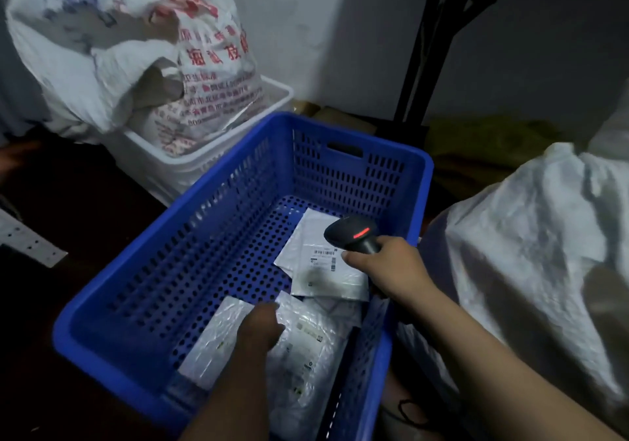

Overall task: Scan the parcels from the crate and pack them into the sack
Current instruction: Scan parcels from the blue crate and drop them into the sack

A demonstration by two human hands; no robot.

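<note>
At the far left edge, a pale perforated strip (pixel 30 243) lies on a dark surface. Behind it, a bulging printed sack (pixel 136 49) with red and blue lettering stands in a white crate (pixel 190 168), which sits just beside the far left corner of the blue crate (pixel 211 209).

The blue crate fills the middle of the view, and its perforated floor is bare over the far left part. Three parcels lie in its near right part. A flat silvery parcel (pixel 211 342) lies nearest the left wall, touching a crumpled clear-wrapped parcel (pixel 306 348) beside it.

The left hand (pixel 258 328) reaches down between these two, its fingers (pixel 269 311) lying over the seam where they meet. The hand is dark and blurred, so I cannot tell whether the fingers have hold of either parcel.

Further back, a white labelled parcel (pixel 323 267) lies flat, barcode label up, its near edge overlapping the clear-wrapped one. Just above its right side hangs a black scanner (pixel 352 234) with a red light glowing on its head. The right hand (pixel 391 267) grips the scanner's handle, fingers wrapped round it, over the crate's right wall.

A black metal frame (pixel 429 49) rises against the wall behind the crate. To the right, a plain white sack (pixel 527 253) stands close beside the blue crate.
</note>
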